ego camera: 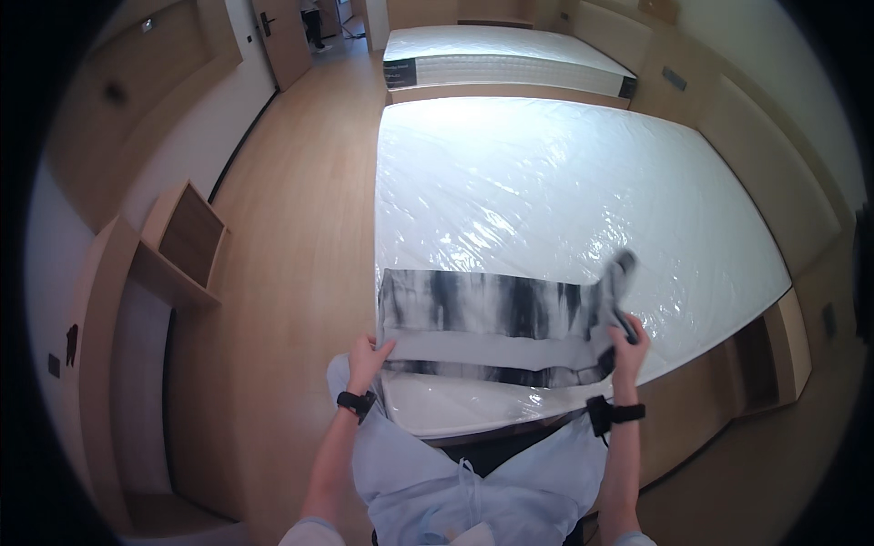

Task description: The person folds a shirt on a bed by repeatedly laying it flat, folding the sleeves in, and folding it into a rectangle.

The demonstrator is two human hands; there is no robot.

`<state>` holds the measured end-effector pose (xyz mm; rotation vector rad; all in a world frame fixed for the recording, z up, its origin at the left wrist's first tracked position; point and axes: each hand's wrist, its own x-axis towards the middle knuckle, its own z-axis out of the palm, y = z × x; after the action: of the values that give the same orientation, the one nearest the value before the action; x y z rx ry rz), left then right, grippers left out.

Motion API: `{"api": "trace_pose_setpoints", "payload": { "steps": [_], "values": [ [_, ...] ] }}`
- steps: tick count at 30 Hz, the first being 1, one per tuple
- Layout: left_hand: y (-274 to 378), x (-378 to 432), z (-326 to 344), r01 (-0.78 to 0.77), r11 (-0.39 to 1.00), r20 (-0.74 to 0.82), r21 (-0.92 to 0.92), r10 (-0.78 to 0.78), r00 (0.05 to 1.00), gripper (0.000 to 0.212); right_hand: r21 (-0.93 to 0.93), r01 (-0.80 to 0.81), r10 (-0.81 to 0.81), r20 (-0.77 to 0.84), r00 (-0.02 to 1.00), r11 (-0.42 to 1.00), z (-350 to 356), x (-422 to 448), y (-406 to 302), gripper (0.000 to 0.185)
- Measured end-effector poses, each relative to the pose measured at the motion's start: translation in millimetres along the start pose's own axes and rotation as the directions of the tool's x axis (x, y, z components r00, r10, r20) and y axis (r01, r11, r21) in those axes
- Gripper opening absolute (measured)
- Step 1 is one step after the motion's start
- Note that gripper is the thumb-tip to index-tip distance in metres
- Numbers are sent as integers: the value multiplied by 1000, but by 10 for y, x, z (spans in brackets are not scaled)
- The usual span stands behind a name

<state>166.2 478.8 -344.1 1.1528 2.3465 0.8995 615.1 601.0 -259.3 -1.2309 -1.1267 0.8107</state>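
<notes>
A cloth (478, 304) with black, grey and white streaks lies partly folded on a plastic-wrapped mattress (546, 184). A plain grey band (478, 347) runs across its middle, between two streaked strips. My left hand (369, 358) pinches the cloth's left edge at the mattress side, thumb on top. At the other end, my right hand (629, 345) grips the cloth's right end, which is bent up off the mattress. The raised tip beyond that hand is blurred. Black straps with small devices circle both my wrists.
A second wrapped mattress (505, 61) lies beyond a wooden board. Padded headboard panels (778, 157) line the right wall. Wooden shelving (184, 232) stands at left, across a strip of wood floor (293, 205). Near the open door (280, 41), a person's legs (313, 27) show.
</notes>
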Motion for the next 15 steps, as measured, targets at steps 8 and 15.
{"api": "trace_pose_setpoints", "payload": {
  "steps": [8, 15],
  "values": [
    [131, -18, -49, 74, 990, 159, -121, -54, 986, 39, -449, 534, -248, 551, 797, 717, 1482, -734, 120, 33],
    [346, -166, -240, 255, 911, 342, -325, -138, 929, 33, -442, 525, -200, 595, 778, 728, 1501, -783, 260, 42]
  ]
}}
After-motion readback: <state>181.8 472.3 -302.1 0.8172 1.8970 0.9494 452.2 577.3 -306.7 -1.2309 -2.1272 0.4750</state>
